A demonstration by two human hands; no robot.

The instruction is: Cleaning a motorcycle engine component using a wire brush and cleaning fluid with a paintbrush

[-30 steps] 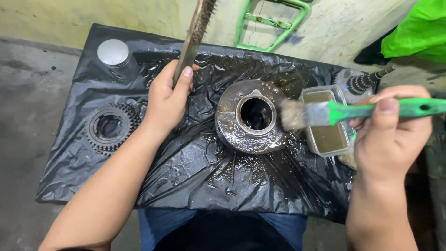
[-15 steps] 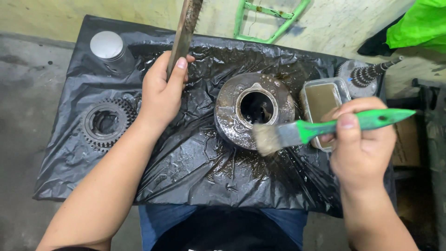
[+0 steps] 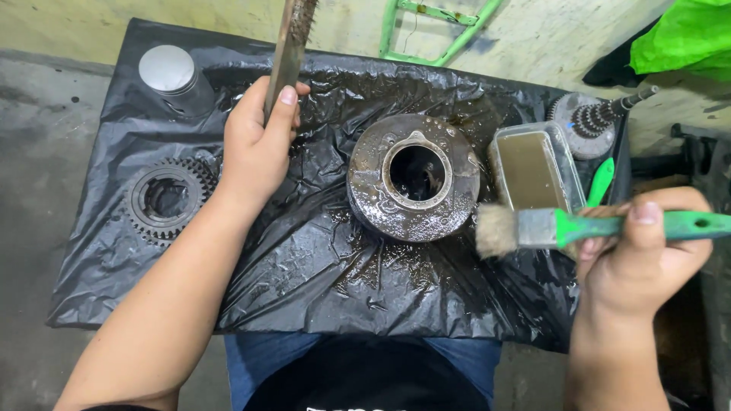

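Black plastic sheeting (image 3: pixel 320 266) covers the bench; right hand (image 3: pixel 640 259), gripping the green paintbrush (image 3: pixel 548 228), has drawn back from the wet round housing (image 3: pixel 415 179) toward the solvent tray (image 3: pixel 533 167); left hand (image 3: pixel 259 144) clasps a wire brush (image 3: pixel 289 38).

We are seeing a black plastic sheet (image 3: pixel 304 259), glossy and crinkled, shining wet with oily liquid. The round metal housing (image 3: pixel 413 179) is looking like dull grey cast metal, slick and beaded with wet grime. Our left hand (image 3: pixel 259 144) is gripping a wire brush (image 3: pixel 289 38), its strip worn, rusty-brown and rough. Our right hand (image 3: pixel 640 251) is holding a paintbrush (image 3: pixel 556 227): pale matted bristles, matt metal ferrule, smooth green plastic handle. The clear plastic tub (image 3: pixel 533 171) is holding murky brown liquid. The gear (image 3: pixel 164 199) is showing dark, greasy toothed steel; the piston (image 3: pixel 171 76) is looking satin-smooth aluminium. The geared shaft (image 3: pixel 598 118) is grey machined metal. The floor (image 3: pixel 46 129) is rough, stained concrete.
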